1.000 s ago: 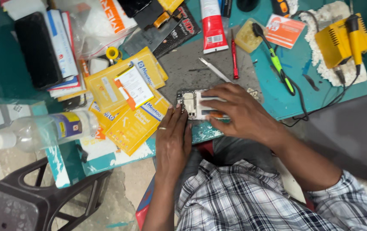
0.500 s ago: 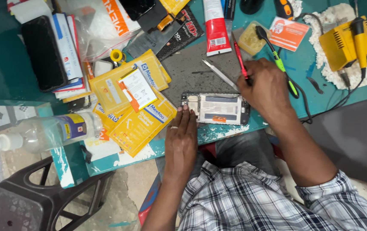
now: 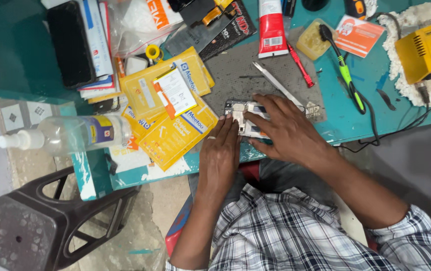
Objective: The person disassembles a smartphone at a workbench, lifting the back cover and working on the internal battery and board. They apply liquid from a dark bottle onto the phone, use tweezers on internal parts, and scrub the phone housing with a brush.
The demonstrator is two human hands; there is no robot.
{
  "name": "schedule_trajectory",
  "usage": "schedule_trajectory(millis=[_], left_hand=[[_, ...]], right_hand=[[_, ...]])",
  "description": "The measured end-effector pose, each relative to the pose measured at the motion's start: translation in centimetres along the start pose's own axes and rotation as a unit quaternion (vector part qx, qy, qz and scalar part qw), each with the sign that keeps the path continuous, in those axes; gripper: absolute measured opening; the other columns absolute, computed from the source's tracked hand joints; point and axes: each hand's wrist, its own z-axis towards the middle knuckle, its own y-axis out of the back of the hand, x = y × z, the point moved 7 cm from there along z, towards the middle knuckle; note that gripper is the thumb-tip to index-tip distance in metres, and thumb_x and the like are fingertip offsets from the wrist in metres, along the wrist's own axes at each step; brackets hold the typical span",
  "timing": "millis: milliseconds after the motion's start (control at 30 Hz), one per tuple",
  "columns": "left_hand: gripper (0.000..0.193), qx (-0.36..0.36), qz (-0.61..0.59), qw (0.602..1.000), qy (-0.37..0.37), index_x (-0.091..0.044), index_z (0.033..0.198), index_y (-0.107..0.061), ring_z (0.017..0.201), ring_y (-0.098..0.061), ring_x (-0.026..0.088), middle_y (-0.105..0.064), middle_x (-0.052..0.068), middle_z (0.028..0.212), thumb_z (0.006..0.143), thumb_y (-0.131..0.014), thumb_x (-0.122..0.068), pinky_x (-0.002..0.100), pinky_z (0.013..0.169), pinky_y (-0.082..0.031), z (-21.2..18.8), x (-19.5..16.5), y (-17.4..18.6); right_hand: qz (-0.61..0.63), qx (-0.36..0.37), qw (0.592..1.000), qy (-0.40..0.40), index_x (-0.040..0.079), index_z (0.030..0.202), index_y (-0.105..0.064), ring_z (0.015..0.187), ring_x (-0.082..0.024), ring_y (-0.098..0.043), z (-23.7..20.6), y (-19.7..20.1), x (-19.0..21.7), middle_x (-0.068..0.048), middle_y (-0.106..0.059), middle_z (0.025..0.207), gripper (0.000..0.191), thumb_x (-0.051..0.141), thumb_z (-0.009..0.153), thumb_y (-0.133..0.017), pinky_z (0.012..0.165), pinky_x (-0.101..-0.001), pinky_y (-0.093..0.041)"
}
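Observation:
An opened phone body [image 3: 243, 116], pale with exposed metal parts, lies on a grey work mat [image 3: 245, 75] at the near edge of a teal bench. My left hand [image 3: 219, 150] rests flat with its fingertips on the phone's left end; a ring is on one finger. My right hand [image 3: 285, 131] lies spread over the phone's right part and covers most of it. A thin metal pry tool [image 3: 275, 84] lies on the mat just beyond my right fingers.
Yellow parts packets [image 3: 172, 113] lie left of the phone. A clear spray bottle [image 3: 70, 135] lies at the bench's left corner. A red screwdriver [image 3: 300, 66], green-handled tool [image 3: 345, 75], red-and-white tube [image 3: 271, 25], yellow soldering station [image 3: 423, 47] and dark stool [image 3: 39, 221] surround.
My right hand had reached back toward the tools on the mat, leaving the phone uncovered; it has now come back down over the phone. My left hand stays at the phone's left end.

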Motion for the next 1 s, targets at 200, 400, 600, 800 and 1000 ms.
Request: schedule_trajectory(millis=[200,400,600,800,1000], left_hand=[[0.038,-0.012,-0.062,0.998,0.002,0.005,0.131,-0.060,0.134,-0.059,0.038,-0.064,0.022,0.136,0.095,-0.066,-0.002,0.047,0.109,-0.048,-0.4,0.2,1.2],[0.057,-0.047,-0.077,0.996,-0.018,-0.002,0.139,-0.056,0.142,-0.047,0.041,-0.054,0.020,0.148,0.084,-0.072,-0.002,0.050,0.116,-0.043,-0.2,-0.4,3.6],[0.072,-0.080,-0.445,0.891,0.041,-0.001,0.156,-0.034,0.151,-0.043,0.029,-0.043,0.018,0.160,0.094,-0.072,-0.007,0.042,0.126,-0.038,0.1,-0.5,3.9],[0.051,-0.054,-0.664,0.727,0.164,0.002,0.147,-0.050,0.098,-0.064,0.013,-0.067,0.013,0.132,0.100,-0.067,-0.009,0.028,0.088,-0.054,1.8,-0.3,0.5],[0.018,-0.008,-0.667,0.709,0.227,0.004,0.113,-0.070,0.065,-0.056,0.005,-0.069,0.005,0.087,0.105,-0.069,-0.012,0.021,0.056,-0.044,2.0,-0.5,-0.7]], right_hand=[[0.011,0.060,0.998,0.008,0.009,0.127,-0.068,0.124,-0.036,-0.054,0.6,-0.5,0.0,-0.018,-0.056,0.138,0.051,0.038,0.085,-0.075,0.104,-0.0474,-0.047],[0.046,0.025,0.999,0.003,0.013,0.127,-0.070,0.121,-0.036,-0.058,-0.1,0.3,-0.5,-0.017,-0.060,0.135,0.054,0.040,0.081,-0.076,0.103,-0.0475,-0.049],[0.575,-0.012,0.812,-0.101,0.002,0.135,-0.067,0.124,-0.034,-0.066,-2.1,-0.2,-2.8,-0.023,-0.066,0.137,0.065,0.044,0.086,-0.076,0.110,-0.0469,-0.052],[0.887,-0.049,0.386,-0.248,-0.003,0.153,-0.047,0.116,-0.041,-0.067,-3.8,-3.8,-1.8,-0.029,-0.061,0.136,0.086,0.056,0.092,-0.065,0.099,-0.0562,-0.055],[0.917,-0.013,0.326,-0.228,0.000,0.155,-0.046,0.115,-0.047,-0.067,-4.6,-4.9,-0.2,-0.030,-0.062,0.135,0.080,0.052,0.096,-0.063,0.098,-0.0616,-0.055]])
